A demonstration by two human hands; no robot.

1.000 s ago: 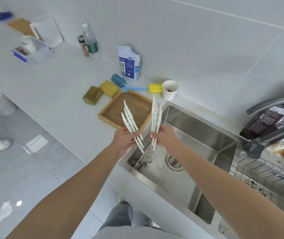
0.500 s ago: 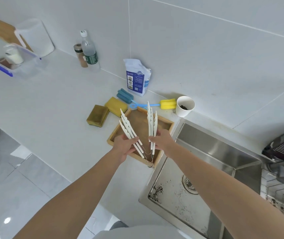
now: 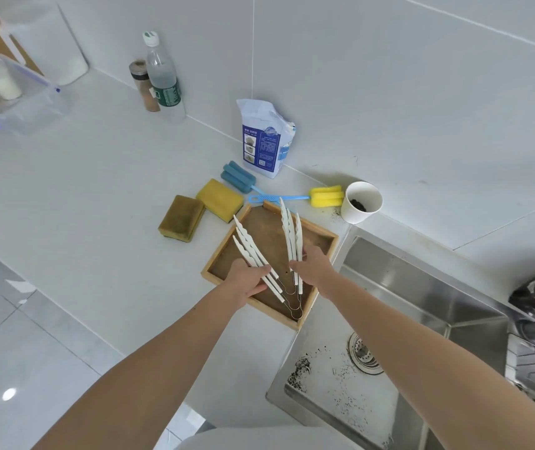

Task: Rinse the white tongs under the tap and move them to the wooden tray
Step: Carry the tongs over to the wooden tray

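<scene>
**Tongs arrive over the tray**

Nearest to me, two bare forearms reach forward from the bottom edge. To their right, at about four o'clock, the stainless steel sink (image 3: 389, 378) sits with dark specks scattered round its drain; a second ago the tongs were held above that basin, and now they have swung left and away from it, so the rinsing looks finished and the move is under way.

The left hand (image 3: 246, 282) is wrapped round one arm-bundle of the white plastic tongs (image 3: 250, 251), and the right hand (image 3: 313, 267) is closed round the other bundle; the serrated tips fan apart towards twelve o'clock while the thin wire loops at the hinge end hang down between the wrists. It looks like several tongs held together, though I cannot count them. They sit directly over the shallow square wooden tray (image 3: 220, 254), and I cannot tell whether the wire ends touch its floor yet.

What remains, I judge, is to lower them and let go.

Beyond the tray, at eleven o'clock, lie two yellow-green scouring sponges (image 3: 201, 211), a blue-handled yellow sponge brush (image 3: 295, 198) and a blue one. At one o'clock stands a white paper cup (image 3: 358, 206), and behind, against the tiled wall, a blue and white bag (image 3: 264, 141).
</scene>
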